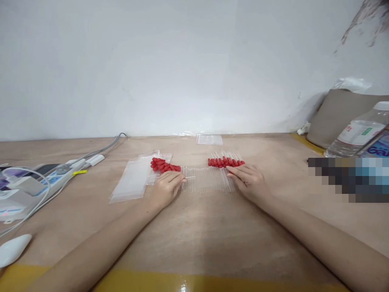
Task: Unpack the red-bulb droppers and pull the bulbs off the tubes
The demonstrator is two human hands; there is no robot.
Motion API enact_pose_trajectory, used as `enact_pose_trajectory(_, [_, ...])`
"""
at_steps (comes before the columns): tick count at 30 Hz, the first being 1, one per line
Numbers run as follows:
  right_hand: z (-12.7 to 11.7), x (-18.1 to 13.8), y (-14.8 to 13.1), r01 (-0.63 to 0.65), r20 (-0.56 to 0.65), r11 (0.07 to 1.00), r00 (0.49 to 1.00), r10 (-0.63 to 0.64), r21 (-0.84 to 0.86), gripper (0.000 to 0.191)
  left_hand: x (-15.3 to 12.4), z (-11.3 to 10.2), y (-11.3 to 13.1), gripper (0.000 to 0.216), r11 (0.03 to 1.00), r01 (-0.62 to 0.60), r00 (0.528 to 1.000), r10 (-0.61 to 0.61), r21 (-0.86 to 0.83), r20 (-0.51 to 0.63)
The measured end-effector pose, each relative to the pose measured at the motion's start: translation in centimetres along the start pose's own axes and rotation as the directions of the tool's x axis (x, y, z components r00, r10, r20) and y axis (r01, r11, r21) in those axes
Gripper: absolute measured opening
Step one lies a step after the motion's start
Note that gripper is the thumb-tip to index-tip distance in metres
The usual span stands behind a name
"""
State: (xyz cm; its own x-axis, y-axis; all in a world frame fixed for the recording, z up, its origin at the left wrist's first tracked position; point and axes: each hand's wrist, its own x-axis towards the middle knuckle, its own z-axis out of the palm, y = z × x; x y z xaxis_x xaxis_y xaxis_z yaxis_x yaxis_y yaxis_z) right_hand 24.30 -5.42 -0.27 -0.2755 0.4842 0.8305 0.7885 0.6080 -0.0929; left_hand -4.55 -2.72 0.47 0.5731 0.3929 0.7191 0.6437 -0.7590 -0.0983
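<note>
A row of thin clear tubes (203,180) lies side by side on the wooden table, between my two hands. My left hand (167,187) is closed in a pinch at the row's left end, on a slim clear tube (190,177) that points right. Just behind that hand is a heap of small red rubber bulbs (161,164). My right hand (251,180) is closed at the row's right end, with a bit of red between its fingertips, seemingly a bulb. Beyond it lie clear tubes with red bulbs on their ends (225,162).
Flat clear plastic bags (130,178) lie at left, another bag (209,140) near the wall. Further left are a power strip (57,178) with cables and a white mouse (13,249). A water bottle (355,134) leans by a grey-brown container (337,113) at right.
</note>
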Motion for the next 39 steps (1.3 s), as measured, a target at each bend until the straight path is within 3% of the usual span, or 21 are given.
enact_pose_trajectory(2, [-0.1,0.3,0.6,-0.161,0.025,0.987,0.987,0.161,0.001,0.026,0.0,0.2,-0.4,0.018,0.995,0.101,0.995,-0.101,0.006,-0.002])
enact_pose_trajectory(5, [-0.2,0.7,1.6,-0.304,0.074,0.953,0.95,0.303,-0.003,0.035,0.2,1.0,-0.6,0.027,0.982,0.189,0.982,-0.189,0.021,0.027])
enact_pose_trajectory(9, [-0.6,0.8,3.8,-0.443,0.077,0.896,0.894,0.442,0.005,0.036,0.3,1.7,-0.8,0.032,0.985,0.172,0.985,-0.172,0.023,0.016])
enact_pose_trajectory(13, [-1.3,0.8,5.6,-0.634,0.061,0.773,0.773,0.632,0.021,0.023,0.4,1.7,-0.9,0.023,0.99,0.142,0.989,-0.142,-0.002,-0.041])
enact_pose_trajectory(16, [-1.5,0.8,6.0,-0.673,0.125,0.738,0.737,0.665,0.043,0.018,0.6,1.5,-0.7,0.015,0.994,0.108,0.993,-0.108,-0.017,-0.041])
enact_pose_trajectory(22, [-1.2,0.8,5.5,-0.652,0.24,0.747,0.752,0.614,0.132,0.019,0.6,1.7,0.1,0.014,0.995,0.048,0.999,-0.05,-0.085,-0.018])
enact_pose_trajectory(27, [-1.3,0.5,5.2,-0.508,0.244,0.836,0.854,0.459,0.206,0.016,0.4,1.9,0.3,0.015,0.99,0.055,0.998,-0.051,-0.128,0.033])
enact_pose_trajectory(30, [-1.4,0.2,4.9,-0.464,0.287,0.859,0.871,0.398,0.217,0.011,0.4,1.8,0.3,0.019,0.988,0.052,0.998,-0.046,-0.144,0.048])
enact_pose_trajectory(39, [-0.7,0.3,4.6,-0.205,0.177,0.977,0.966,0.191,0.066,0.01,0.7,1.3,0.5,0.017,0.989,0.059,0.995,-0.048,-0.136,0.084])
